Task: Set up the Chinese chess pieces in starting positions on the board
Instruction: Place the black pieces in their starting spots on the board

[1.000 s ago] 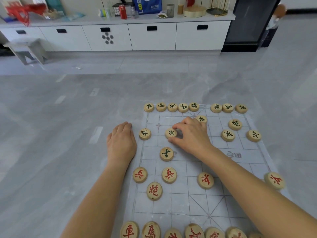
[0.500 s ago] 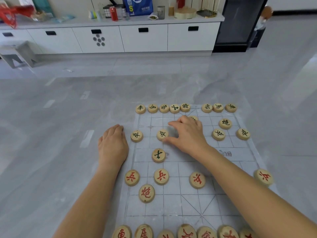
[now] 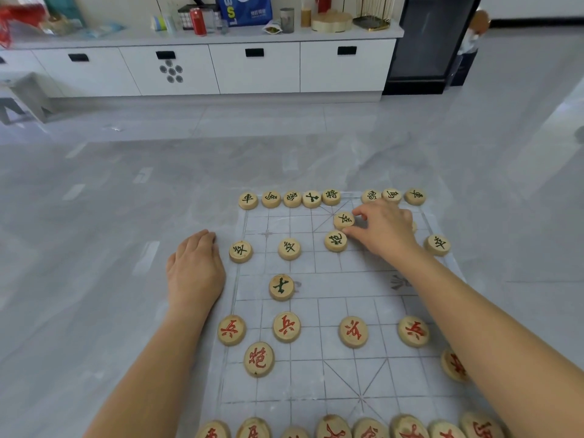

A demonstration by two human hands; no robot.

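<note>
With right hand [image 3: 384, 230] pinching the black soldier [image 3: 343, 220], lift clear of the cannon [image 3: 335, 241] just beside the thumb. Brace on flat, relaxed left hand [image 3: 194, 268].

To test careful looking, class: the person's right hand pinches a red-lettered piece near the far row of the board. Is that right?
Not quite. In the head view the right hand pinches a dark-lettered piece, not red, near the far row of the board.

Grey floor [image 3: 94, 216], board [image 3: 373, 279] (thin sheet) atop
</note>
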